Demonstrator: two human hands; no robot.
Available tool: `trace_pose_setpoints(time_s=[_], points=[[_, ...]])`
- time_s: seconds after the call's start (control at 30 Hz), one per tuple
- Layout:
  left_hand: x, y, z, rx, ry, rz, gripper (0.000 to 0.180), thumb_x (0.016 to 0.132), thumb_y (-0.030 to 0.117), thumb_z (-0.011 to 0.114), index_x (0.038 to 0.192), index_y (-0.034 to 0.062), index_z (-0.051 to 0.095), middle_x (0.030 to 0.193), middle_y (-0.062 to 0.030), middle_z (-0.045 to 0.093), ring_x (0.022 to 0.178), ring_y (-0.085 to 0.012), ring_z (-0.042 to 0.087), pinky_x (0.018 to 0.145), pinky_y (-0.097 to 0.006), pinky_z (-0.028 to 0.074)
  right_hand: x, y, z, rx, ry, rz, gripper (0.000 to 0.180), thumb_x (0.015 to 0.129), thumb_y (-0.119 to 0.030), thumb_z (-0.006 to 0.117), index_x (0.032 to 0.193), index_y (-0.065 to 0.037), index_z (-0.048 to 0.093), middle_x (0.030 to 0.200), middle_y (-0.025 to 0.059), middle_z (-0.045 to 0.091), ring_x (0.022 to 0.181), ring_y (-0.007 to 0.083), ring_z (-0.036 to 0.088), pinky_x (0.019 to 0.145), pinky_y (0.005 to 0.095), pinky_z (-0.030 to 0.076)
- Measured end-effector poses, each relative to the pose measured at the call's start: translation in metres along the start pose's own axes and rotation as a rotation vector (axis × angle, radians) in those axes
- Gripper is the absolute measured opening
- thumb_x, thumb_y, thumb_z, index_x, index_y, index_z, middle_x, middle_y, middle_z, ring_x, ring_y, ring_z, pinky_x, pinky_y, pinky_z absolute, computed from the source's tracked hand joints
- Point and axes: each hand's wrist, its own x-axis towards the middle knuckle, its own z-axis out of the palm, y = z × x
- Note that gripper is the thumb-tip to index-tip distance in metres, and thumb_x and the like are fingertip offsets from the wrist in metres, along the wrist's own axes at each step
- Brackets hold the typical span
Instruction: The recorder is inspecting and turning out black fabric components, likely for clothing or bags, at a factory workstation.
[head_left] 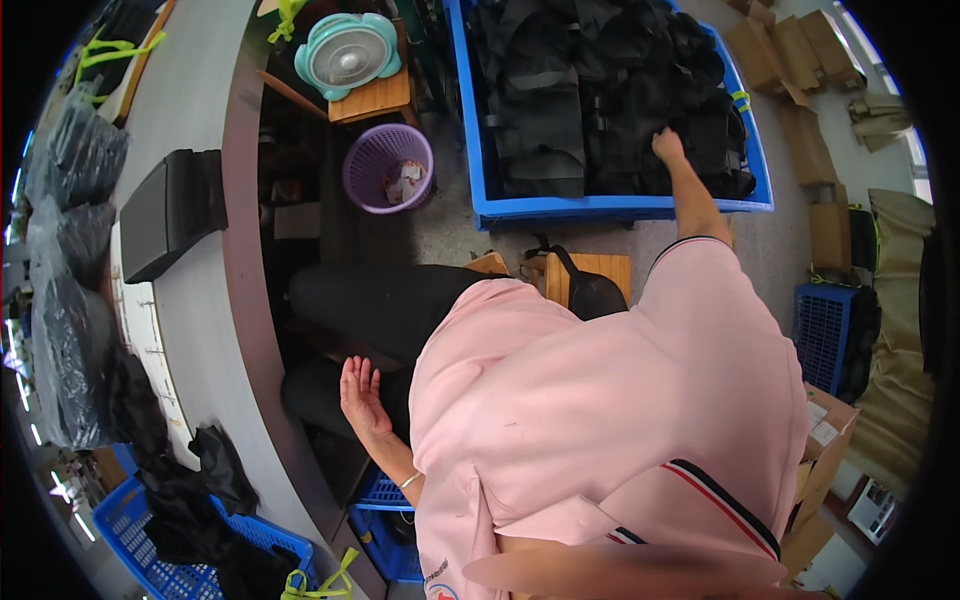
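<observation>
My right arm stretches over the near side of a large blue bin [620,212] piled with black fabric pieces [540,130], some with straps. My right hand [667,146] is closed at the top of the pile, with its fingers curled into a black fabric piece [640,160]. The exact grip is small and partly hidden. Down by my black-trousered legs [380,305], my left hand [365,398] rests palm up beside the thigh. Its fingers are apart and slightly bent, with nothing in them.
Along the left runs a grey worktable [210,330] with a dark box-shaped device [175,215]. Beyond my legs are a purple basket [350,180] and a teal fan [348,58] on a wooden stool. A blue crate [130,520] holds black cloth. Cardboard boxes [830,450] stand on the right.
</observation>
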Motion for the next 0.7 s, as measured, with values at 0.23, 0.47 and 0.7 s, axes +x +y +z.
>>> trace_pose_setpoints(time_s=[0.23,0.47,0.7], points=[[0.0,-0.003,0.0,0.031,0.012,-0.03,0.052,0.104,0.029,0.059,0.145,-0.0009,0.049,0.145,-0.0173,0.055,0.132,-0.0285,0.055,0.107,-0.042,0.045,-0.05,-0.039,0.016,0.111,0.594,0.25,0.046,0.099,-0.028,0.055,0.139,-0.008,0.049,0.156,0.019,0.036,0.14,0.0363,0.04,0.104,0.0552,0.042],[-0.001,-0.009,0.003,0.043,0.0,0.002,0.049,0.103,0.028,0.059,0.142,-0.0007,0.052,0.143,-0.0172,0.056,0.131,-0.0278,0.056,0.104,-0.041,0.047,-0.092,-0.038,0.02,-0.251,0.693,-0.554,0.054,0.097,-0.031,0.058,0.147,-0.016,0.045,0.16,0.0037,0.036,0.144,0.0242,0.038,0.104,0.0658,0.036],[-0.005,-0.007,0.01,-0.03,0.01,-0.002,0.051,0.1,0.029,0.065,0.138,-0.0021,0.054,0.137,-0.0168,0.06,0.123,-0.0251,0.061,0.098,-0.037,0.052,-0.031,-0.037,0.015,-0.108,-0.021,-0.248,0.045,0.091,-0.022,0.054,0.13,0.0,0.057,0.132,0.024,0.06,0.123,0.0414,0.06,0.098,0.0524,0.051]])
